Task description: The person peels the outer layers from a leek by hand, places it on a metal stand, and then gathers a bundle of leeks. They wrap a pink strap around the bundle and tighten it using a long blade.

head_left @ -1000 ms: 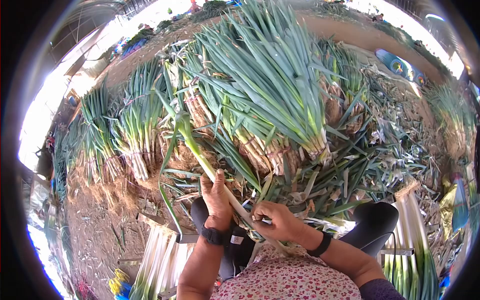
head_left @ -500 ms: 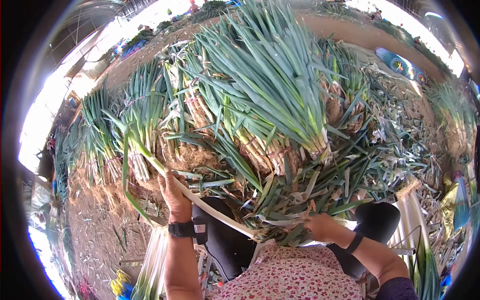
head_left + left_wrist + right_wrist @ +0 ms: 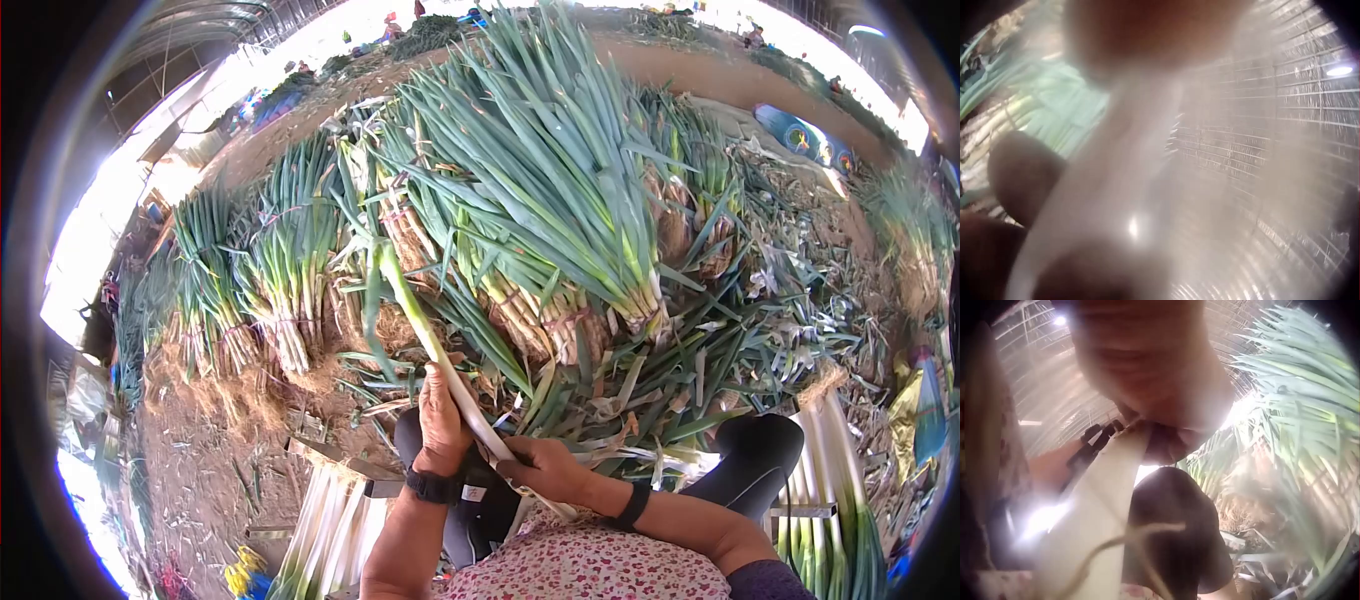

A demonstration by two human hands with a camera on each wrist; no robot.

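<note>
In the head view, my left hand (image 3: 443, 425) grips a long green onion (image 3: 447, 370) around its white shank, the thumb lying along it. The stalk slants from its green top at the upper left to its root end near my lap. My right hand (image 3: 545, 470) is at the lower shank, fingers curled against it. In the right wrist view, the pale shank (image 3: 1100, 519) passes beside the fingers (image 3: 1175, 525) of that hand, with a thin strand across it. The left wrist view is blurred, the shank (image 3: 1110, 150) running between fingertips.
Tied bundles of green onions (image 3: 570, 180) are heaped in front, with more bundles (image 3: 285, 270) at the left. Loose leaf scraps (image 3: 730, 350) cover the ground at right. White-stemmed onions lie in racks, one left (image 3: 325, 520) and one right (image 3: 830, 470) of my knees.
Half a second ago the hands were apart, the left swung out left with the onion and the right off by the leaf scraps. Now both are together on the shank again.
</note>
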